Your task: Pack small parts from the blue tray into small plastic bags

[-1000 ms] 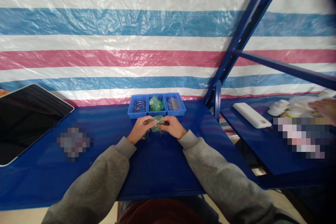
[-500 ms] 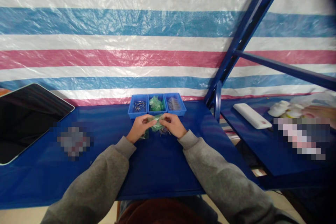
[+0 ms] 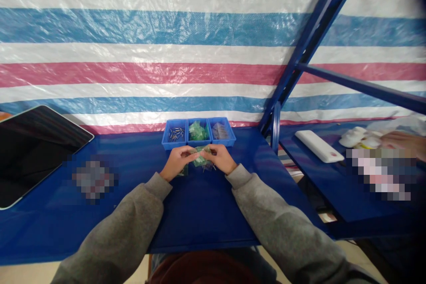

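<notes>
Between my left hand (image 3: 176, 161) and my right hand (image 3: 222, 159) is a small green see-through plastic bag (image 3: 199, 161). Both hands are closed on it, thumbs and fingers pinching its two sides, with the thumb tips close together. Under my left fingers another bit of green plastic (image 3: 183, 171) lies on the table. Some thin small pieces (image 3: 209, 167) show just below my right fingers, too small to make out. Right behind the hands sits a blue three-part tray (image 3: 172, 146). Its sections hold thin metal pins (image 3: 176, 134), green plastic bags (image 3: 199, 131) and clear plastic bags (image 3: 220, 131).
A dark-screened tablet (image 3: 40, 151) lies at the left of the blue table (image 3: 203, 217), near a blurred-out item (image 3: 94, 179). Rightward stand a blue metal frame (image 3: 293, 69) and a second table with a white oblong device (image 3: 318, 146). Another person's hand (image 3: 404, 142) is there.
My thumbs have drawn slightly closer together over the green bag, which stays in both hands. The other person's hand at the far right has moved.
</notes>
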Demonstrator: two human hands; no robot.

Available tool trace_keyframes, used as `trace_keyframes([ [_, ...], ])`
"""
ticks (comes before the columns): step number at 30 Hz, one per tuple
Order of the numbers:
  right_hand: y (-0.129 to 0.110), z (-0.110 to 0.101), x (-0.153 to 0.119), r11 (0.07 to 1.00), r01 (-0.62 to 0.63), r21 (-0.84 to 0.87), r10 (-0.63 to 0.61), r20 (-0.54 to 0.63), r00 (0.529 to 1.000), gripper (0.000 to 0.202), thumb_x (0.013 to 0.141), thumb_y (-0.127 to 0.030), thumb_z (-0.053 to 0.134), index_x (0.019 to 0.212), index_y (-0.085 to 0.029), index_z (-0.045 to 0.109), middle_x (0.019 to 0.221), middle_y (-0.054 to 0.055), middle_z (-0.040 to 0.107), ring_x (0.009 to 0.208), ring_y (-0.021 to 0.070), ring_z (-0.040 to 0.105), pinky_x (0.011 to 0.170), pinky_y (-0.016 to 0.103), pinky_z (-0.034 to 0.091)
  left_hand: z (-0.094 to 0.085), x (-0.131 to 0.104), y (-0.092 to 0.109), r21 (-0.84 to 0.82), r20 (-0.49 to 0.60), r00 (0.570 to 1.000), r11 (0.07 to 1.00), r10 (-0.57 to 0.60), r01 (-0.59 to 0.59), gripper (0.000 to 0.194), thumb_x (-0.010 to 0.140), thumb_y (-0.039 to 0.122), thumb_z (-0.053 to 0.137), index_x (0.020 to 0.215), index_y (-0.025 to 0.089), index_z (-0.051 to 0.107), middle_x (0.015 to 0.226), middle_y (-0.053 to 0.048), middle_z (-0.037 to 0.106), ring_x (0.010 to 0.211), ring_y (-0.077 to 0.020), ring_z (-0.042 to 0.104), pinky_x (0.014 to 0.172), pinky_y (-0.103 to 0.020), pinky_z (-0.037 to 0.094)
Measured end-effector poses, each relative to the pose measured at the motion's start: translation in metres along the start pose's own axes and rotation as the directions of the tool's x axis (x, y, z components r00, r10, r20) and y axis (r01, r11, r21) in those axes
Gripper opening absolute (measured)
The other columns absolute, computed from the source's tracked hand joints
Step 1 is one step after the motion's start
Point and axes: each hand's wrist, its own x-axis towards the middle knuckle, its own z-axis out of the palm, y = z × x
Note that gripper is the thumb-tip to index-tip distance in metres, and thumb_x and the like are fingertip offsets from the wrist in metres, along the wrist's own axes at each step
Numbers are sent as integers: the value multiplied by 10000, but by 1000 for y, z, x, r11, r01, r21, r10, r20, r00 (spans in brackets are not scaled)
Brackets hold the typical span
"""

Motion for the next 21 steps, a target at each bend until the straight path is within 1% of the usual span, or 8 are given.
trace_keyframes([
  [3, -2, -1, 0, 997, -24, 72, 21, 35, 999, 337, 731, -456, 611, 725, -121, 646, 651, 21, 616, 587, 137, 526, 562, 250, 415, -1, 0, 1, 18, -22, 1000, 1000, 4, -4, 237, 699, 319, 675, 794, 102, 668, 700, -27, 636, 616, -123, 541, 594, -223, 421],
  [5, -2, -1, 0, 995, -31, 90, 27, 54, 998, 343, 726, -460, 617, 746, -119, 652, 657, 24, 619, 583, 137, 527, 557, 248, 413, -1, 0, 1, 29, -37, 999, 1000, 12, -10, 247, 695, 330, 676, 792, 103, 673, 668, -22, 633, 587, -120, 532, 573, -223, 416],
  [9, -1, -2, 0, 999, 3, 49, -6, 69, 998, 354, 738, -463, 610, 781, -114, 655, 681, 29, 619, 600, 136, 525, 565, 244, 412, -2, 1, -2, 27, -55, 998, 999, 28, -26, 262, 693, 341, 677, 800, 102, 672, 672, -22, 632, 578, -116, 526, 556, -218, 408],
  [15, -1, -1, -1, 999, 41, 8, -42, 100, 994, 331, 761, -452, 596, 765, -124, 642, 639, 4, 582, 552, 111, 486, 534, 224, 391, -3, 1, -5, 29, -75, 997, 999, 29, -27, 269, 705, 349, 668, 802, 98, 673, 680, -26, 636, 570, -108, 515, 550, -211, 403],
  [18, 1, 0, 0, 999, 41, 14, -42, 78, 996, 324, 763, -447, 595, 791, -128, 644, 668, 12, 599, 585, 124, 512, 555, 229, 404, -4, 1, -5, 53, -66, 997, 998, 27, -24, 283, 707, 354, 665, 821, 97, 685, 654, -21, 631, 550, -105, 504, 535, -209, 396],
  [21, 4, 1, 0, 999, 43, 2, -43, 29, 999, 301, 759, -429, 603, 762, -131, 642, 673, 17, 605, 606, 132, 524, 568, 232, 409, -6, 2, -6, 65, -39, 999, 997, 30, -28, 302, 718, 366, 650, 837, 92, 696, 663, -29, 640, 568, -115, 517, 550, -214, 404],
])
